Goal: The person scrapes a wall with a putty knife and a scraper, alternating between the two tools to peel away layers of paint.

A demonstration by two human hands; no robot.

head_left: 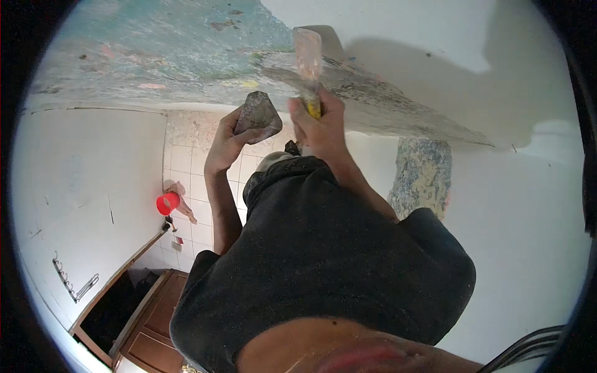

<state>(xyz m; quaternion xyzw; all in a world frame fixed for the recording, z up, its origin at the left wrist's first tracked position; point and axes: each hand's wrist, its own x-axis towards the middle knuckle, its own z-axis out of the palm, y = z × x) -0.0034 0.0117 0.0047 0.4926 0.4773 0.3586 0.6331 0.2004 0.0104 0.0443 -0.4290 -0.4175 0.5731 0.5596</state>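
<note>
My right hand (324,128) is closed round the yellow handle of a putty knife (308,53). The knife's wide, smeared blade points up and overlaps the wall, right by the border between white coating and the rough patch. In my left hand (225,144) is a flat, angular grey slab (258,117), held by its lower edge with the thumb across its face. Ahead of both hands, the wall (168,53) shows worn blue-green paint, grey streaks and small pink and yellow spots. Smooth white coating (398,28) covers the wall at the upper right.
A red bucket (166,203) stands on the tiled floor (199,180) at left, beside a crumpled cloth (185,211). Below it are a brown wooden door (163,308) and a wall hook rack (64,280). Another rough patch (421,177) marks the right wall.
</note>
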